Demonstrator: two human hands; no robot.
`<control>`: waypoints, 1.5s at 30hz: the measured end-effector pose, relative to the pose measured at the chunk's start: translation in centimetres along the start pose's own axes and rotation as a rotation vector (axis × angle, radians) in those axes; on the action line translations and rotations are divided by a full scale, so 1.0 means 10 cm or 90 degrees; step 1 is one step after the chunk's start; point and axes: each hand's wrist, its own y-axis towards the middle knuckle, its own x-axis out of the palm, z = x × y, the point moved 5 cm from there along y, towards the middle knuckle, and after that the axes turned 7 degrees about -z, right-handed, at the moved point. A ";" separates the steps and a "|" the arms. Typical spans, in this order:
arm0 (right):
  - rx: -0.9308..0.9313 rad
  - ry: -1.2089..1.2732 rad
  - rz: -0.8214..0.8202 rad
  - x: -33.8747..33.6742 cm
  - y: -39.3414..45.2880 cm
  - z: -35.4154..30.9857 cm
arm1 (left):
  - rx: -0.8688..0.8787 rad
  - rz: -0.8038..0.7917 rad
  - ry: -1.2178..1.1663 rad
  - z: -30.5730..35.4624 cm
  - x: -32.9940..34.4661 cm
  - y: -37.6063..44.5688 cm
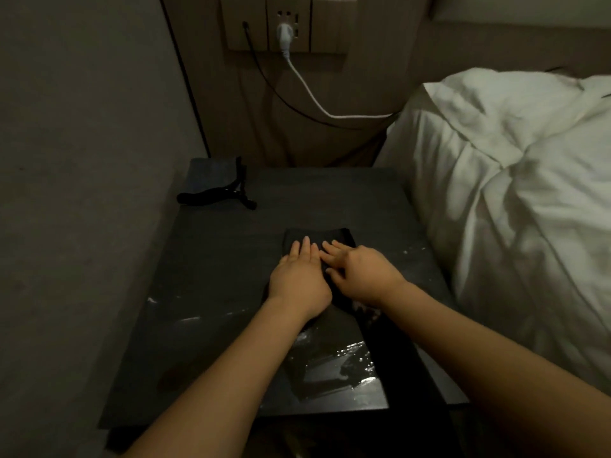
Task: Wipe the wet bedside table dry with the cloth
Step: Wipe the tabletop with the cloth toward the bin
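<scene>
A dark bedside table (211, 266) fills the middle of the view, with shiny wet patches (334, 368) near its front edge and at the right side. A folded black cloth (317, 238) lies flat on the tabletop. My left hand (299, 279) presses on the cloth with straight fingers. My right hand (358, 272) rests beside it on the cloth, fingers extended and touching the fabric. Most of the cloth's near part is hidden under both hands.
A dark pouch with a black strap (215, 190) lies at the table's back left corner. A white-covered bed (515, 200) borders the table on the right. A wall stands at the left. A socket panel (287, 24) with white and black cables hangs behind.
</scene>
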 end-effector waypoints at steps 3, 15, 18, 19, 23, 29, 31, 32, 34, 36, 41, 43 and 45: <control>0.024 -0.013 -0.007 -0.04 -0.05 0.22 | 0.008 -0.012 0.006 0.21 -0.04 0.13; 0.137 -0.010 0.019 -0.10 -0.27 0.94 | 0.090 -0.003 0.026 0.90 0.00 0.53; 0.162 -0.007 0.034 -0.09 -0.35 1.00 | 0.102 0.010 0.007 1.01 0.02 0.55; 0.167 -0.004 0.038 -0.08 -0.37 1.01 | 0.108 0.011 0.002 1.03 0.03 0.55; 0.189 -0.012 0.031 -0.06 -0.47 1.03 | 0.131 0.012 0.015 1.11 0.08 0.51; 0.215 -0.032 -0.003 0.00 -0.59 0.92 | 0.138 0.019 0.029 1.13 0.18 0.36; 0.218 -0.031 -0.011 0.03 -0.63 0.87 | 0.137 0.016 0.035 1.11 0.21 0.28; 0.218 -0.029 -0.016 0.04 -0.65 0.84 | 0.138 0.013 0.034 1.10 0.22 0.24; 0.213 -0.023 -0.021 0.06 -0.69 0.77 | 0.142 0.011 0.031 1.06 0.23 0.17; 0.209 -0.022 -0.027 0.07 -0.72 0.70 | 0.148 0.014 0.029 1.02 0.26 0.11; 0.201 -0.020 -0.025 0.10 -0.78 0.52 | 0.147 0.018 0.024 0.92 0.31 -0.02; 0.193 -0.017 -0.027 0.12 -0.79 0.45 | 0.141 0.017 0.028 0.87 0.33 -0.08; 0.188 -0.014 -0.036 0.13 -0.79 0.38 | 0.135 0.014 0.032 0.81 0.33 -0.13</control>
